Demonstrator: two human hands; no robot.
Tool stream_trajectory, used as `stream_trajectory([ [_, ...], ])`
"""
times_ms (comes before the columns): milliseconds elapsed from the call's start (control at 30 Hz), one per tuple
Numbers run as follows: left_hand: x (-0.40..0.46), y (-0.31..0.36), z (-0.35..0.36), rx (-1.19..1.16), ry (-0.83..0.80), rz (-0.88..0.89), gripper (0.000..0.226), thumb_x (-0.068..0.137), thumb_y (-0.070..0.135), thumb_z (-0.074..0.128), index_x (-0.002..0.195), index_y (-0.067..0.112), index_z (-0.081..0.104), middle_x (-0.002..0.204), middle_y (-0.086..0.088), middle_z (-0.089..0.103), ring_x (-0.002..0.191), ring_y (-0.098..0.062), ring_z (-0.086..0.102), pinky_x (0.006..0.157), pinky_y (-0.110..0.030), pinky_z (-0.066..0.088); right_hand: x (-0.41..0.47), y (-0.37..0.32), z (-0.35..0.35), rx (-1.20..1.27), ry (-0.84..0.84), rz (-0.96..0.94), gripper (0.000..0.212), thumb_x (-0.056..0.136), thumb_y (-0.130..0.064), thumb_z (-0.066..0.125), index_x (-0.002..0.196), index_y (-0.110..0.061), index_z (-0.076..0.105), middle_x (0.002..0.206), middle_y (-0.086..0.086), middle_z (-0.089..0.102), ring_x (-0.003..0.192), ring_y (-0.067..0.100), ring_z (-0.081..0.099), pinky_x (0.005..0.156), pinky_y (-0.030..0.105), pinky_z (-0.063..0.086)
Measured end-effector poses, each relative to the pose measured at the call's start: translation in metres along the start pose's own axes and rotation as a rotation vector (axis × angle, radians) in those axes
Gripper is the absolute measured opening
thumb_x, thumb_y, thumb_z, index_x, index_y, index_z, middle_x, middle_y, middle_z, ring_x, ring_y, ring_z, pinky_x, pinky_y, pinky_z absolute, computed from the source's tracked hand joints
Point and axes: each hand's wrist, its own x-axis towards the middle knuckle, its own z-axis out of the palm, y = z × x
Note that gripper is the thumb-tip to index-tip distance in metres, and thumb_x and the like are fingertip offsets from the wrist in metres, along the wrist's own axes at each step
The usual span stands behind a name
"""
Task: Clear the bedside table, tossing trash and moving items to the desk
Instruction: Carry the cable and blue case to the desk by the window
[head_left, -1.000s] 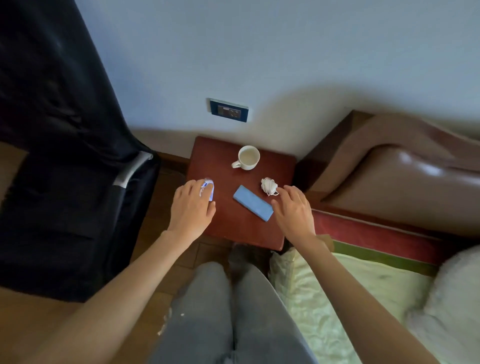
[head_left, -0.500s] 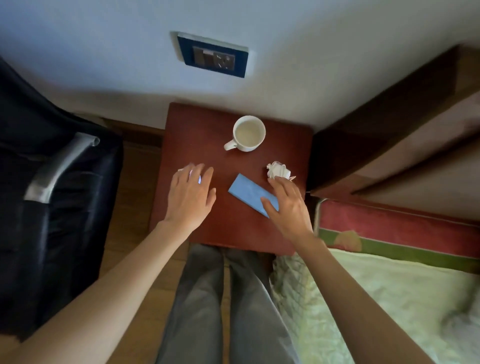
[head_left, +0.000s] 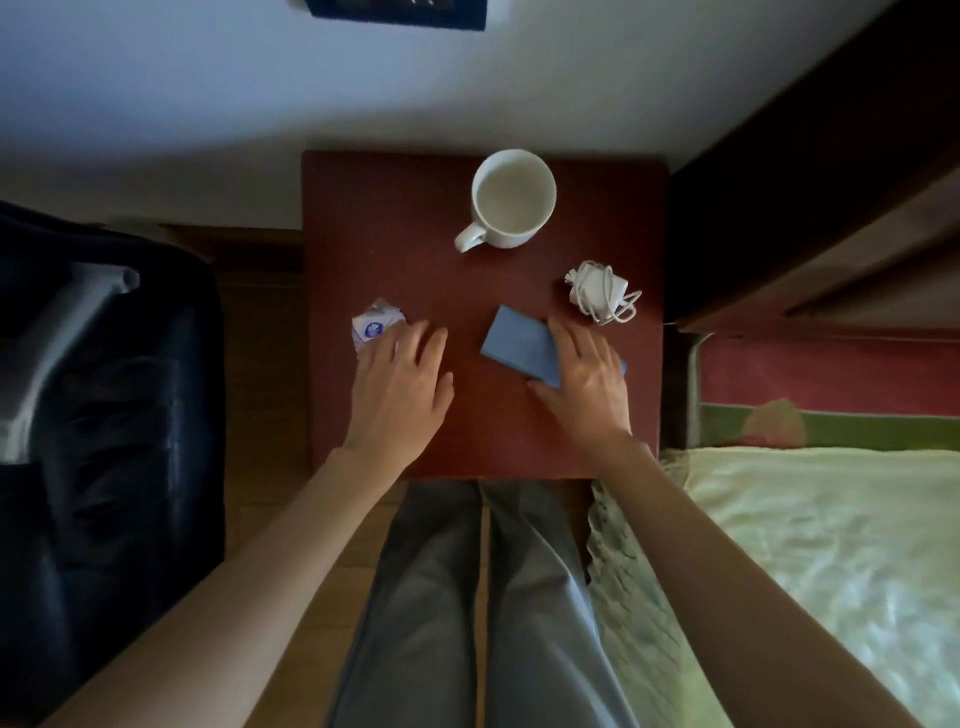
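Red-brown table (head_left: 415, 218): 1 mug (head_left: 511, 200), 1 charger (head_left: 597, 291) (cord wrapped); left hand (head_left: 400, 384) flat on wrapper (head_left: 375, 325), right hand (head_left: 584, 376) pinching blue case (head_left: 519, 345).

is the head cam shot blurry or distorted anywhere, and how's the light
Head view: dim, soft light, no glare; the dark chair is nearly black. Wide-angle bending stretches the forearms and the bed toward the edges. The centre is fairly sharp: the mug, the charger and the bedside table read clearly; the left hand looks slightly soft.
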Motion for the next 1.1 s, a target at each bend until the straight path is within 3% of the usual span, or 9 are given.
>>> stream_trajectory([
  [167,0.002,0.007,-0.009,-0.017,0.03,0.085,0.044,0.09,0.028,0.055,0.129,0.01,0.05,0.13,-0.012,0.054,0.121,-0.028,0.05,0.097,-0.044,0.044,-0.006,-0.002,-0.006,-0.035,0.041,0.035,0.071,0.059,-0.026,0.08,0.123,-0.007,0.056,0.11,0.012,0.061,0.097,0.034,0.057,0.08,0.042,0.047],
  [433,0.041,0.044,-0.015,-0.095,0.141,0.332,0.039,0.082,0.018,0.059,0.119,0.005,0.058,0.117,-0.013,0.059,0.108,-0.032,0.056,0.089,-0.046,0.048,-0.058,0.012,-0.043,0.05,0.201,0.262,0.07,0.059,-0.035,0.077,0.122,-0.012,0.057,0.107,0.009,0.062,0.092,0.032,0.056,0.077,0.041,0.048],
  [633,0.082,0.092,-0.004,-0.068,0.071,0.479,0.053,0.072,0.021,0.071,0.121,0.008,0.054,0.116,-0.013,0.057,0.105,-0.033,0.056,0.085,-0.045,0.049,-0.092,0.039,-0.058,0.108,0.309,0.388,0.07,0.06,-0.032,0.077,0.123,-0.009,0.056,0.107,0.01,0.061,0.094,0.032,0.055,0.079,0.043,0.05],
  [833,0.117,0.112,0.007,-0.012,0.003,0.512,0.077,0.067,0.021,0.078,0.134,0.007,0.044,0.133,-0.018,0.047,0.121,-0.037,0.046,0.093,-0.049,0.044,-0.104,0.053,-0.061,0.123,0.346,0.489,0.072,0.061,-0.033,0.078,0.125,-0.008,0.055,0.105,0.01,0.06,0.092,0.031,0.055,0.078,0.041,0.048],
  [1100,0.146,0.109,0.014,-0.069,-0.05,0.583,0.059,0.063,0.013,0.08,0.117,0.007,0.058,0.112,-0.015,0.06,0.098,-0.038,0.056,0.083,-0.048,0.049,-0.109,0.061,-0.062,0.155,0.338,0.52,0.074,0.064,-0.034,0.078,0.128,-0.009,0.052,0.108,0.009,0.059,0.095,0.029,0.054,0.08,0.039,0.046],
])
